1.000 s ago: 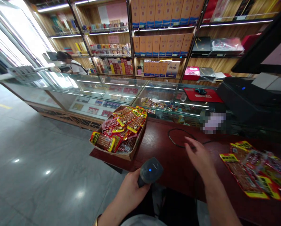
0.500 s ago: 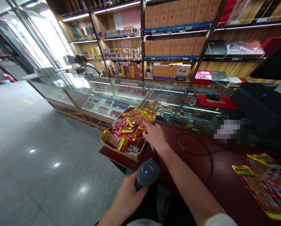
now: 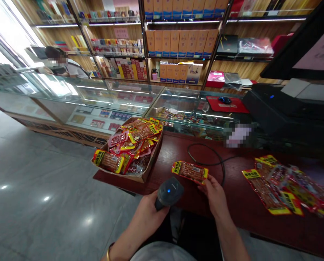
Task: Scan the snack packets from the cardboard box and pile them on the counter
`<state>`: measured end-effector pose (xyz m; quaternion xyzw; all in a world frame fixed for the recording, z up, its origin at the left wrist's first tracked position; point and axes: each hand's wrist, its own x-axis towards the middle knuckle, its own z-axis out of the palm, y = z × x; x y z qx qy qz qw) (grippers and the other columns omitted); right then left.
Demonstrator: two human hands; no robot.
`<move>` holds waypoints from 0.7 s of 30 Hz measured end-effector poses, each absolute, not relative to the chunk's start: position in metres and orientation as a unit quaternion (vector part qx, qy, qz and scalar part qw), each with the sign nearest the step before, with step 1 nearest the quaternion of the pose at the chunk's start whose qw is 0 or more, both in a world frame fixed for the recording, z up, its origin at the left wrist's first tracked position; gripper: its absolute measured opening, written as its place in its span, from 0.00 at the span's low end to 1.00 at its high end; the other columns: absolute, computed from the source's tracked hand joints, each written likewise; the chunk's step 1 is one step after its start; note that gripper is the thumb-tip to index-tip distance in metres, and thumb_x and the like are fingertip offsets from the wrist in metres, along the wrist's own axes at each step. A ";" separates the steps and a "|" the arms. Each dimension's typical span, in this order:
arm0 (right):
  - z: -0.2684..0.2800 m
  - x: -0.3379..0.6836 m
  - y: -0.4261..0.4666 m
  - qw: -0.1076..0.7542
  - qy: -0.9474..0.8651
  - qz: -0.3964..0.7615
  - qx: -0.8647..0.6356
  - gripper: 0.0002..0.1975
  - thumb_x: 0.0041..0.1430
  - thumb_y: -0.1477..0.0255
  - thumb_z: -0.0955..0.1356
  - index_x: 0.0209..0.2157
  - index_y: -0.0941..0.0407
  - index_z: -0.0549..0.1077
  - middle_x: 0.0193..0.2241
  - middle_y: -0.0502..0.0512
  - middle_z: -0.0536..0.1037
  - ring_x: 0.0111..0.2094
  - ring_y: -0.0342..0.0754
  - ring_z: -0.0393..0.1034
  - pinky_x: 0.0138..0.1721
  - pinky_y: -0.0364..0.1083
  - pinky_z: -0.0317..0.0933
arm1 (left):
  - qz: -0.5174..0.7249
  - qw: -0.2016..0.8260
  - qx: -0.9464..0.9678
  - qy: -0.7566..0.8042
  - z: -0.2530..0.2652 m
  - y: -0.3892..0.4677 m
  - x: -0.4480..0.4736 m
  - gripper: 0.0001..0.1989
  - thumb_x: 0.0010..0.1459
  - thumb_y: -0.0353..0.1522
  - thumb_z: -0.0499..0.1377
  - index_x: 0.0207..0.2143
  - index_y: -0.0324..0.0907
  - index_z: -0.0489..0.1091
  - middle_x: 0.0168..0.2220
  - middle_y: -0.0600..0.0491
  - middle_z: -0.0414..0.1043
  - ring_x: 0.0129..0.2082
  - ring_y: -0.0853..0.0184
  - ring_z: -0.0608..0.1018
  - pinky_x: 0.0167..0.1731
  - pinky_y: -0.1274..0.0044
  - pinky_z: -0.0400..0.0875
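Note:
My left hand (image 3: 150, 210) is wrapped round the handle of a dark barcode scanner (image 3: 170, 192), whose small blue light is lit. Between the thumb and fingers of my right hand (image 3: 214, 192) is the right end of a snack packet (image 3: 190, 171), yellow at both ends with brown sticks inside. The packet is over the dark red table, right of the scanner's head, with a barcode label on its upper face. On the left, a cardboard box (image 3: 147, 173) holds many similar packets (image 3: 134, 139), piled loosely.
More snack packets (image 3: 273, 188) lie in a heap on the table (image 3: 232, 206) at the right. A black cable (image 3: 221, 159) loops behind my right hand. Beyond are a glass counter (image 3: 118, 98), a mouse (image 3: 224, 100) on a red mat and dark equipment (image 3: 283, 108). A person (image 3: 69, 67) is at far left.
My right hand has drawn back from the box to the right, bringing out a snack packet. The scanner stays in my left hand. The view has turned rightward.

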<state>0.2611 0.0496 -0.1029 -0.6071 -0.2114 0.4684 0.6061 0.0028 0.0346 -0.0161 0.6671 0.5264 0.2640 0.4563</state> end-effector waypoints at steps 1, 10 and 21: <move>-0.106 0.261 0.046 0.604 -0.217 0.467 -0.608 0.24 0.49 0.58 0.76 0.46 0.53 0.75 0.41 0.53 0.85 0.39 0.53 0.82 0.35 0.47 0.77 | 0.257 0.457 0.668 0.529 -0.017 0.035 0.006 0.09 0.54 0.25 0.59 0.36 0.39 0.78 0.34 0.52 0.83 0.35 0.60 0.81 0.37 0.76 0.72; -0.121 0.258 0.048 0.545 -0.308 0.454 -0.634 0.26 0.48 0.61 0.74 0.48 0.54 0.69 0.40 0.56 0.85 0.38 0.54 0.82 0.36 0.49 0.76 | 0.259 0.464 0.651 0.542 -0.014 0.042 0.009 0.08 0.58 0.31 0.59 0.36 0.38 0.78 0.32 0.52 0.80 0.33 0.62 0.79 0.37 0.75 0.72; -0.128 0.255 0.044 0.488 -0.373 0.378 -0.692 0.22 0.53 0.65 0.69 0.51 0.52 0.68 0.44 0.57 0.85 0.47 0.57 0.81 0.48 0.54 0.75 | 0.264 0.511 0.617 0.537 -0.008 0.042 0.016 0.08 0.57 0.32 0.61 0.35 0.37 0.78 0.21 0.56 0.72 0.27 0.65 0.74 0.29 0.78 0.70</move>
